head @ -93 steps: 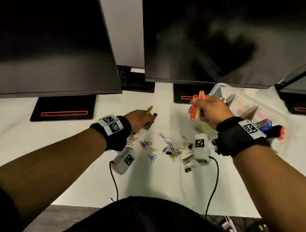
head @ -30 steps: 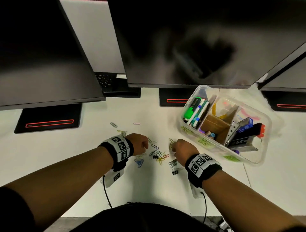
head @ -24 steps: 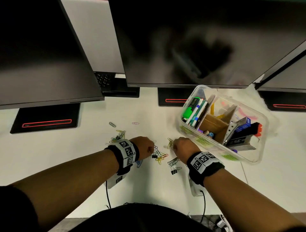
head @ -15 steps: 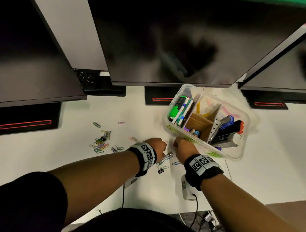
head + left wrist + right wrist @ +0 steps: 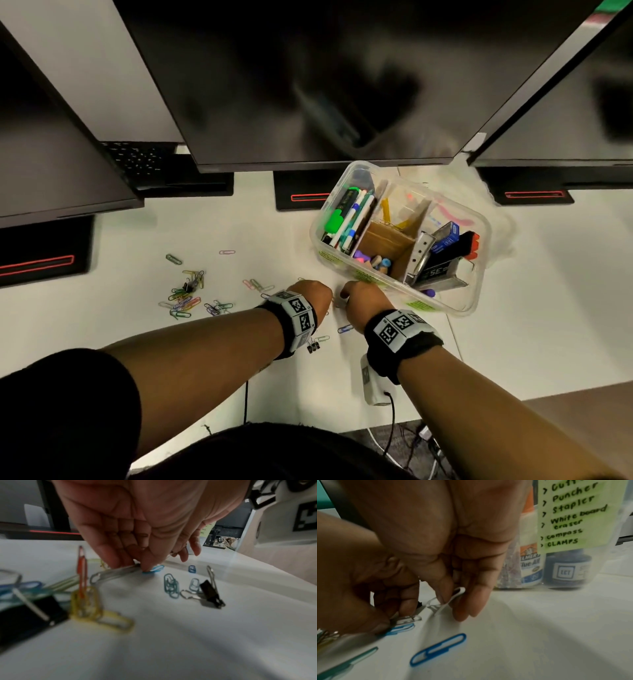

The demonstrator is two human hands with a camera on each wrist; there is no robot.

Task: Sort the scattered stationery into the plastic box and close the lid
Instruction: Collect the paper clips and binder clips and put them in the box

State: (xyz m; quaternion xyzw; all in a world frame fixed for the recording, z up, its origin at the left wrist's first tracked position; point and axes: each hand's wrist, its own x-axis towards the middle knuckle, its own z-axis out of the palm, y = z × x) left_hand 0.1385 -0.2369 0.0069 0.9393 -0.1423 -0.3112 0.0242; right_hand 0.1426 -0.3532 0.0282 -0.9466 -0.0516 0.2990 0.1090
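Observation:
The clear plastic box stands open at the right, with pens, erasers and a stapler in its compartments. Coloured paper clips lie scattered on the white desk. My left hand and right hand are side by side just in front of the box. The left hand has bunched fingertips pinching a silver clip and a light blue clip. The right hand pinches silver and white clips against the desk. A blue clip lies loose beside it.
Three dark monitors overhang the back of the desk. A black binder clip and teal clips lie near the left hand. A green handwritten label is on the box wall. The desk's front edge is close.
Both hands came down from holding pens and slid right across the clips to just in front of the box. A heap of clips now lies behind, at the left.

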